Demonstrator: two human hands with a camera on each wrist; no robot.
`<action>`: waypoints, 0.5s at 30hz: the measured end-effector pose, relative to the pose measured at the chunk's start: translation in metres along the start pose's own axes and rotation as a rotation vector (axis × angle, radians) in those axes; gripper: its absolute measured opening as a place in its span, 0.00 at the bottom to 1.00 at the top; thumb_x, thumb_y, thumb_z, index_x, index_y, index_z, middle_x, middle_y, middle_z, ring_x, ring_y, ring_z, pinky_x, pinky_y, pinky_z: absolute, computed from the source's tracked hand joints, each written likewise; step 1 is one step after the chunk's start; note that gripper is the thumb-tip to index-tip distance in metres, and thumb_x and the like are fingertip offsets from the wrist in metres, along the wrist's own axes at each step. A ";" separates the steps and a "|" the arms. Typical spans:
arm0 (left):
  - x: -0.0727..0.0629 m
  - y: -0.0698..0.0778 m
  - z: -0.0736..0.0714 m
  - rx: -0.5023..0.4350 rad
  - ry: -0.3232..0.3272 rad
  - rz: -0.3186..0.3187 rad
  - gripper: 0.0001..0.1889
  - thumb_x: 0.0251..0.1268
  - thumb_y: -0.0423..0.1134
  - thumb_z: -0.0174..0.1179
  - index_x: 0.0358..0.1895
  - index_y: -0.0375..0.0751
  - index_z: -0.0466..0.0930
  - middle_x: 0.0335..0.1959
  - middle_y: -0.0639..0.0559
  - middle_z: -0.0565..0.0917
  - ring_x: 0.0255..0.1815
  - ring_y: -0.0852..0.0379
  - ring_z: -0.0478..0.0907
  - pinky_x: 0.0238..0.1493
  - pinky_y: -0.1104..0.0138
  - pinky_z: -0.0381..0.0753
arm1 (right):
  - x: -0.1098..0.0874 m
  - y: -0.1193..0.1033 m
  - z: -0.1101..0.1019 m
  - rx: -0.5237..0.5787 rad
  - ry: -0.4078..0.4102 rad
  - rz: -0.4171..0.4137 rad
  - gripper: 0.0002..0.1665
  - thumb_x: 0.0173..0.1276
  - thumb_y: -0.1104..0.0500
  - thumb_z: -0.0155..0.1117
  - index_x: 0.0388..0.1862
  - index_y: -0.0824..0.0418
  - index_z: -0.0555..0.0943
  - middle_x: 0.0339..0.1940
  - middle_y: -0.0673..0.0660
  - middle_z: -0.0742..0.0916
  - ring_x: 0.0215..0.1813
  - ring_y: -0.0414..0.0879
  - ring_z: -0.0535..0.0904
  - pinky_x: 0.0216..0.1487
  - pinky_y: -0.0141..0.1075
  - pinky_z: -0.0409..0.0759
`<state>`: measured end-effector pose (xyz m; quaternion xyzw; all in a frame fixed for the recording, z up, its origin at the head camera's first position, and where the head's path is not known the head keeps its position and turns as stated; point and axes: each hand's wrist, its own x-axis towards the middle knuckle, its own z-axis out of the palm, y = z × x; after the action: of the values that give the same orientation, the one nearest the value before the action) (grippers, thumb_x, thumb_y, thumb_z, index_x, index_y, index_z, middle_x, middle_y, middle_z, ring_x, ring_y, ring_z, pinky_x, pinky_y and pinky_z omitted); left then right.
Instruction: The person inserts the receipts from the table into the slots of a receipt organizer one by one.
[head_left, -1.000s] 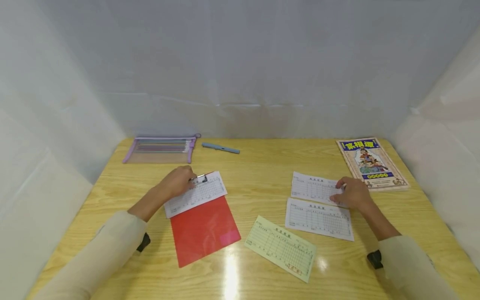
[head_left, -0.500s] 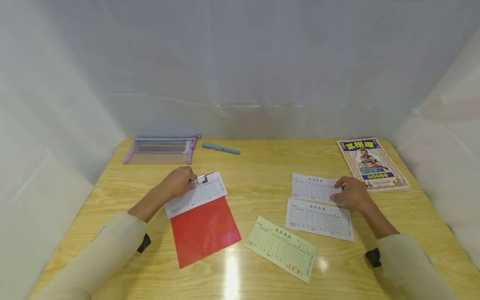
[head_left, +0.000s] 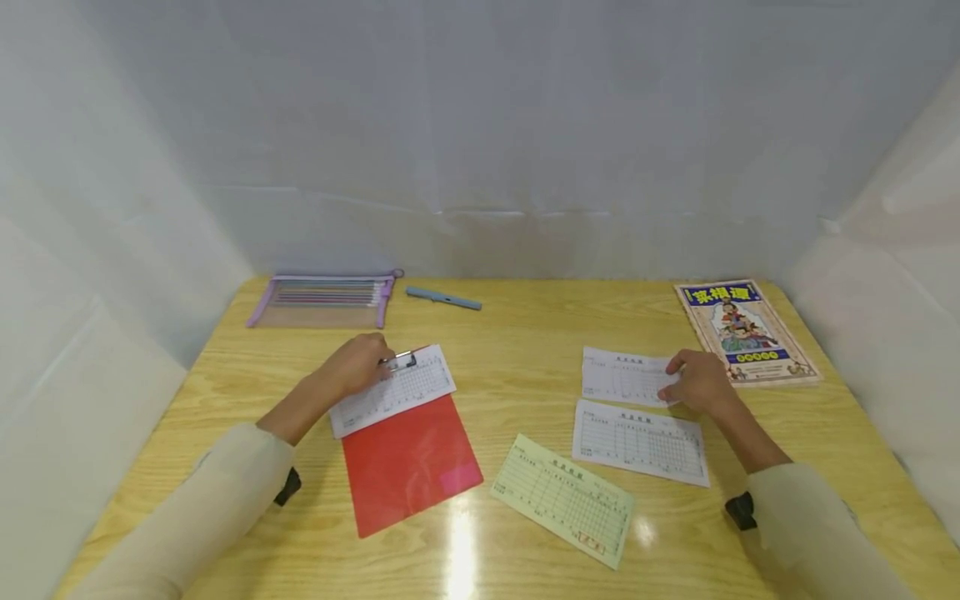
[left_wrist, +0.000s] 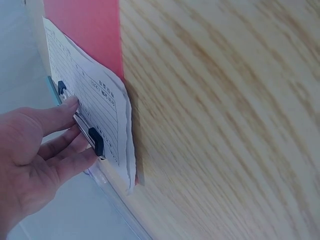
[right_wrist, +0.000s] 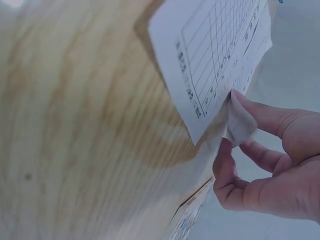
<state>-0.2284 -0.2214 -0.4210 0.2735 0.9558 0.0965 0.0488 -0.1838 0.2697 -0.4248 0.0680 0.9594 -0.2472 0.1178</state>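
Note:
My left hand (head_left: 360, 363) pinches the metal clip (head_left: 401, 360) at the top of a red clipboard (head_left: 408, 467). White printed slips (head_left: 393, 396) lie over the upper part of the red board. The left wrist view shows the thumb on the clip's lever and the fingers behind it. Over on the right, my right hand (head_left: 697, 382) pinches the right end of the upper white slip (head_left: 618, 377). That corner bends up between thumb and fingers in the right wrist view. Just below lies another white slip (head_left: 641, 443). A pale green slip (head_left: 562, 500) rests between board and white slips.
A purple-edged mesh pouch (head_left: 322, 302) with pencils and a blue pen (head_left: 444, 298) lie at the back left. An illustrated booklet (head_left: 746, 333) lies at the back right, beyond my right hand. White sheeting (head_left: 510, 150) stands behind the wooden table (head_left: 517, 333).
My right hand has shifted slightly left, and the right end of the upper slip is now bent up in its grip. My left hand has stayed on the clip.

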 end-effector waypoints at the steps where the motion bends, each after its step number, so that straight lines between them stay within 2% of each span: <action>1: 0.000 0.000 0.000 0.001 0.000 -0.001 0.03 0.57 0.30 0.63 0.33 0.34 0.84 0.30 0.43 0.80 0.34 0.51 0.78 0.37 0.58 0.79 | 0.000 0.000 0.000 0.010 -0.003 0.008 0.25 0.51 0.61 0.73 0.45 0.71 0.76 0.42 0.70 0.81 0.40 0.56 0.74 0.34 0.37 0.71; 6: 0.000 0.001 -0.001 -0.003 0.000 -0.009 0.04 0.56 0.30 0.63 0.34 0.33 0.84 0.31 0.43 0.80 0.34 0.50 0.78 0.37 0.58 0.79 | -0.002 -0.001 -0.001 0.010 -0.012 0.005 0.23 0.52 0.60 0.72 0.43 0.70 0.76 0.40 0.68 0.81 0.37 0.54 0.73 0.30 0.33 0.68; 15: 0.000 0.001 0.000 -0.003 0.003 -0.012 0.05 0.56 0.30 0.63 0.35 0.33 0.84 0.31 0.42 0.81 0.35 0.49 0.78 0.39 0.56 0.79 | -0.002 -0.003 -0.001 0.009 -0.006 0.020 0.22 0.52 0.60 0.73 0.43 0.69 0.78 0.41 0.68 0.81 0.37 0.53 0.73 0.29 0.32 0.69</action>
<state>-0.2280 -0.2202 -0.4209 0.2674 0.9573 0.0983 0.0484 -0.1832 0.2676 -0.4218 0.0772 0.9572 -0.2506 0.1228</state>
